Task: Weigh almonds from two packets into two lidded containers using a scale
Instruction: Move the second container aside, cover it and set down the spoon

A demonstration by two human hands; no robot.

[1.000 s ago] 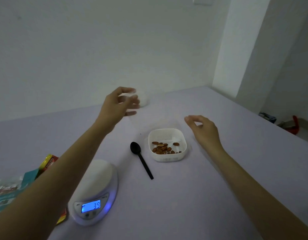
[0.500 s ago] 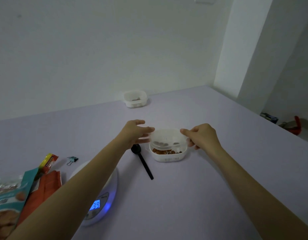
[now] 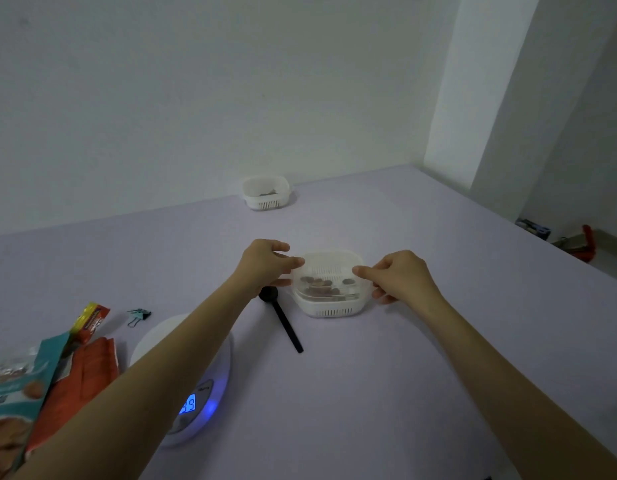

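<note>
Head view, entries left to right.

Two almond packets [image 3: 19, 386] lie at the near left edge of the surface [image 3: 404, 375], mouths toward the middle, a binder clip [image 3: 138, 316] just beyond them. My judgement: parked there because pouring is finished for this portion.

Scale [image 3: 158, 337] sits near left, partly under my left forearm, display [image 3: 188, 404] lit. The platform shows nothing on it where visible.

Black spoon [image 3: 282, 320] lies flat between scale and near container. Its long axis runs from the bowl at far left to the handle tip at near right.

Left hand [image 3: 265, 263]: thumb and fingers pinching the left edge of the translucent lid [image 3: 329, 268].

Near container [image 3: 331, 308] stands on the surface at centre, mouth up, slotted wall facing me. It is squarish, with no marked long axis. Almonds [image 3: 320, 287] show through the lid, which lies roughly level over the rim. Whether it is seated all round I cannot tell.

Right hand [image 3: 400, 277]: pinching the lid's right edge. A grip on opposite edges keeps the lid square to the rim for pressing down.

Second container [image 3: 265, 192], lidded, stands well apart at the far edge by the wall, likely set aside as done.
</note>
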